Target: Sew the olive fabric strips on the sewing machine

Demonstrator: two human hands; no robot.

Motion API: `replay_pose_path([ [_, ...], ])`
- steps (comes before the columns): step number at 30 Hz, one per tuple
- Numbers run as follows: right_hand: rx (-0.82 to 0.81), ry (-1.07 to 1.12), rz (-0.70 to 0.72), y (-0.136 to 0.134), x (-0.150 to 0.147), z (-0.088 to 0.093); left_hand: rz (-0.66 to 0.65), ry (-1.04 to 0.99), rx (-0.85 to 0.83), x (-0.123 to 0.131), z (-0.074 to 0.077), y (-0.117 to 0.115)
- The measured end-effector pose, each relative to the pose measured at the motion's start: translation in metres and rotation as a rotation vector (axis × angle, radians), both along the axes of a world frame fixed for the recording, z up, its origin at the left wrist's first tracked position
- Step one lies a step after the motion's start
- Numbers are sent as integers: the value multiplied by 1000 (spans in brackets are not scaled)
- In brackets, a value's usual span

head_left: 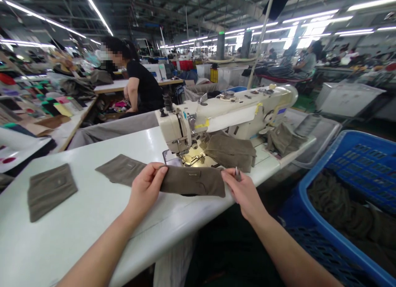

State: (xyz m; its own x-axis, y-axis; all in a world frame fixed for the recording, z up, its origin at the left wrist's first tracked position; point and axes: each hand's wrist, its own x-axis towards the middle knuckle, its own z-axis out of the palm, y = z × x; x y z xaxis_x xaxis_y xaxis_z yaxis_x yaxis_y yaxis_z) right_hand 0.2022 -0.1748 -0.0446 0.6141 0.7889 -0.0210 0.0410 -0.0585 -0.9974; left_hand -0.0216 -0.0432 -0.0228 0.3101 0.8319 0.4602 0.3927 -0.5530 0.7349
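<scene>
A long olive-brown fabric piece with a small stitched tab is stretched between my two hands, just in front of the sewing machine. My left hand pinches its upper edge near the left part. At its right end, my right hand grips the corner between thumb and finger, and a small metal tool, its kind unclear, sticks up from that hand. Beyond my left hand lies another tabbed fabric piece. A separate fabric piece lies flat at the table's left. Folded fabric rests beside the needle area.
The white sewing table spans the front. More fabric is heaped at its right end. A blue basket holding dark fabric stands at my right. A co-worker in a black top sits behind the machine, left of it.
</scene>
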Motion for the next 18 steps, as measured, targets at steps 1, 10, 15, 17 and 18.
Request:
replay_pose_path([
  [1,24,-35,-26,1,2,0,-15,1,4,0,0,-1],
  [10,78,-123,-42,7,1,3,-63,-143,-148,9,-4,-4],
  [15,6,8,48,9,-5,3,-30,-187,-197,8,-7,-1],
  [17,-31,71,67,9,-5,4,-39,-186,-191,8,-7,-1],
  [18,-45,96,68,8,-5,4,-44,-183,-184,8,-7,-1],
])
